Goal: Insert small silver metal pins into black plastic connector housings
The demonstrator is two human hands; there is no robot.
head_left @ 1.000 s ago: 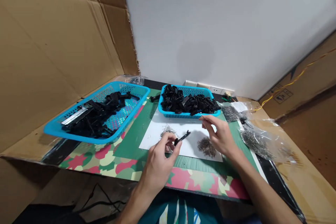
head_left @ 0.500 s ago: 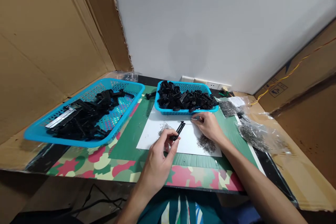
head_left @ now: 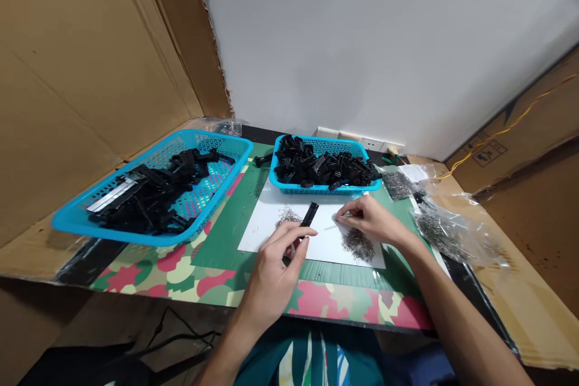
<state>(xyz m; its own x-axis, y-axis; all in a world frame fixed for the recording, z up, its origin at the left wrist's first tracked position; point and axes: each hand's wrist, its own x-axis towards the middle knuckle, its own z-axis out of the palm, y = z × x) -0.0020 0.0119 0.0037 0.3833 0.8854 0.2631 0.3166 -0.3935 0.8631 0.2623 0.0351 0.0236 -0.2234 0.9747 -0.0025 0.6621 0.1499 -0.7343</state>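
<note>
My left hand [head_left: 277, 265] pinches a small black plastic clip [head_left: 309, 215] by its near end, the clip pointing away over the white sheet [head_left: 262, 230]. My right hand [head_left: 368, 222] hovers over the sheet beside a pile of small metal springs [head_left: 358, 243], its fingertips pinched on a thin metal piece too small to name. A second, smaller spring pile [head_left: 286, 215] lies left of the clip.
A blue basket [head_left: 326, 189] full of black clips stands behind the sheet. A larger blue basket [head_left: 149, 235] with black parts sits at left. Plastic bags of metal parts [head_left: 446, 230] lie at right. Cardboard walls stand on the left and right.
My right hand came down from the basket's front edge to the spring pile. The clip in my left hand turned from pointing right to pointing away.
</note>
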